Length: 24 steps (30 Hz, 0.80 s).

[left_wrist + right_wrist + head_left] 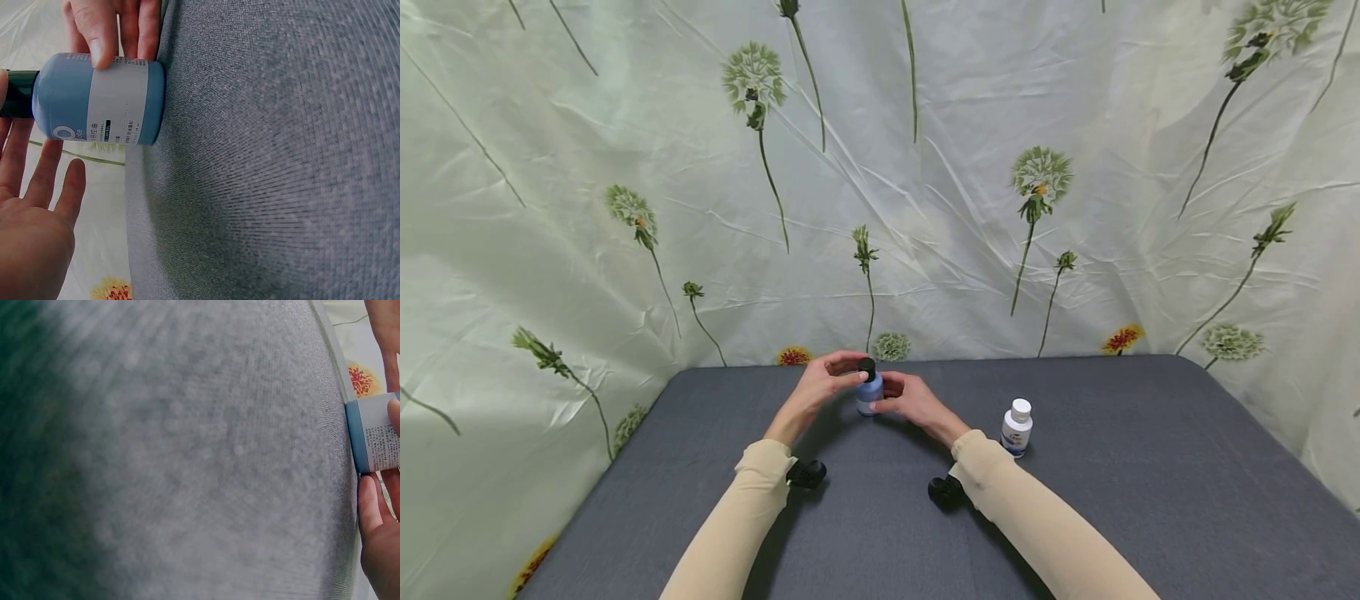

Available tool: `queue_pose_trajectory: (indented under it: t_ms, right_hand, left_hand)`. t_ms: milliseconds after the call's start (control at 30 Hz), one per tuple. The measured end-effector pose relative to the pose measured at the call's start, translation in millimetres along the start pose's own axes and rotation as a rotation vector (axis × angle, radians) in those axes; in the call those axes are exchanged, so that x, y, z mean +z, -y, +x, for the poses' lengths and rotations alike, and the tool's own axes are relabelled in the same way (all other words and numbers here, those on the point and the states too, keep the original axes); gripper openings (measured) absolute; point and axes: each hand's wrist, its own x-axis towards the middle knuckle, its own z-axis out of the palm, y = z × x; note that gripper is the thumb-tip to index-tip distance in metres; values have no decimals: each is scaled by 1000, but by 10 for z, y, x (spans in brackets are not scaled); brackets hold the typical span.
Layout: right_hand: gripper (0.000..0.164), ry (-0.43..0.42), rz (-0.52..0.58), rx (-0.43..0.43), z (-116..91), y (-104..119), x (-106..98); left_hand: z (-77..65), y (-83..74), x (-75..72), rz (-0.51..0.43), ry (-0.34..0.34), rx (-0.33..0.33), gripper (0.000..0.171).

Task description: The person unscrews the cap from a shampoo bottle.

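Hands [817,387] [917,402] grip a blue bottle [103,100], left pinching its cap [20,94], right its body.

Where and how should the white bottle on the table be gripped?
The white bottle is probably best gripped around its body, from the right: it stands upright, the body is wider than the cap, and the right sleeve lies close on its left.

Wht btl [1017,432] upright on grey tbl [1150,467]; floral backdrop [955,225] bhnd.
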Motion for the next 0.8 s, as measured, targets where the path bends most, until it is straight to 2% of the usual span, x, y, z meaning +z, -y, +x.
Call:
queue_pose_trajectory:
  t_ms: [267, 800]
  right_hand:
    - [56, 5, -64, -15, 13, 21, 13]
    - [54, 7, -87, -27, -3, 39, 31]
  left_hand:
    - [9, 18, -6, 5, -1, 17, 38]
    - [-18, 11, -10, 8, 4, 33, 37]
